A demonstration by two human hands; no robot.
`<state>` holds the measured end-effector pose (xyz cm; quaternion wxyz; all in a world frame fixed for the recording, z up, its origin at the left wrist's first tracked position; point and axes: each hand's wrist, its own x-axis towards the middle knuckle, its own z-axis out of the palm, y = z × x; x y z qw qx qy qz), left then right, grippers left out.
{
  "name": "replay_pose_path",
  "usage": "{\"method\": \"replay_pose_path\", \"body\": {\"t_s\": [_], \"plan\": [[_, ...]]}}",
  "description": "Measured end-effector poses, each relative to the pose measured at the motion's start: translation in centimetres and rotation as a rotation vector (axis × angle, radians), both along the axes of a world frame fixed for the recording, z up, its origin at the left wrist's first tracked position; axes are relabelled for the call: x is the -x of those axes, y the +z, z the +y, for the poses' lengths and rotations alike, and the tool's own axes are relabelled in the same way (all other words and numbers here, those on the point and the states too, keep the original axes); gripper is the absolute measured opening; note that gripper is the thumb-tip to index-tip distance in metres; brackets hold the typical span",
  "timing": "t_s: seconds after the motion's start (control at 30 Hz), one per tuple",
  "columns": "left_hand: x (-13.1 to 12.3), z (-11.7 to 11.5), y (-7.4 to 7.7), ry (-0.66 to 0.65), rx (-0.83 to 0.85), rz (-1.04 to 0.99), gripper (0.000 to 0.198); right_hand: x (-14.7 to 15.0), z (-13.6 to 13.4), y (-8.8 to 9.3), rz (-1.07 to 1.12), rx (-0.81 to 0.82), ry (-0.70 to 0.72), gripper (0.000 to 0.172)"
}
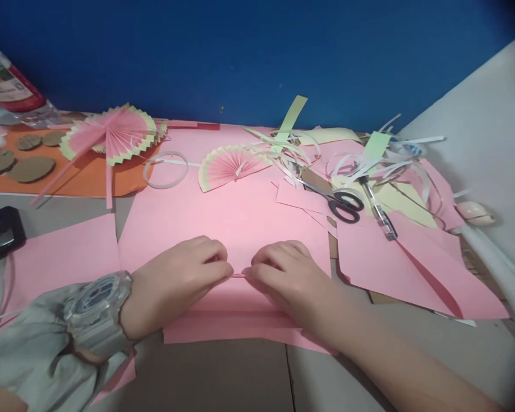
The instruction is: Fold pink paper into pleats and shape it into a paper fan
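Note:
Both hands pinch a narrow folded edge of a pink sheet of paper (240,297) near the front of the work surface. My left hand (189,266), with a clear watch (98,303) at the wrist, has its fingers curled and closed on the fold. Opposite it, my right hand (283,269) is closed on the same fold, a small gap between the two sets of fingertips. Under the hands lies more pink paper (223,217). Beyond them rests a pleated pink fan with a yellow-green rim (229,166).
Black-handled scissors (345,206) and a pen (380,212) lie right among paper strips (292,146). Far left are a larger pleated fan (115,134), cardboard discs (32,169) on orange paper (90,183), and a bottle (15,86). A ring (165,185) lies nearby. A blue wall (240,51) stands behind.

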<state>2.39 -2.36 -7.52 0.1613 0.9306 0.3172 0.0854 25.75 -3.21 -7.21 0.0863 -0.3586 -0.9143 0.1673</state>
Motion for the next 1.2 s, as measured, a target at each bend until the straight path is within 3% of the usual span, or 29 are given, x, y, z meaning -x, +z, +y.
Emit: {"method": "replay_pose_path", "body": {"t_s": [0.47,0.67,0.77,0.97,1.2], "plan": [[1.0,0.4,-0.3,-0.099,-0.036,-0.045,0.023,-0.7,0.2,0.4,-0.004,0.052,0.065,0.023],[1.5,0.3,0.1,-0.071,0.066,-0.120,0.024,-1.3,-0.1,0.0,0.002,0.047,0.054,0.021],[1.5,0.4,0.4,-0.081,0.108,-0.113,0.026,-1.7,-0.2,-0.4,-0.001,0.036,0.060,0.015],[1.8,0.5,1.8,-0.097,0.190,-0.037,0.021,-2.1,-0.3,-0.3,0.041,-0.039,0.147,0.020],[0.8,0.0,1.8,0.047,0.236,0.005,0.016,-1.4,-0.5,-0.2,0.043,0.057,0.078,0.016]]}}
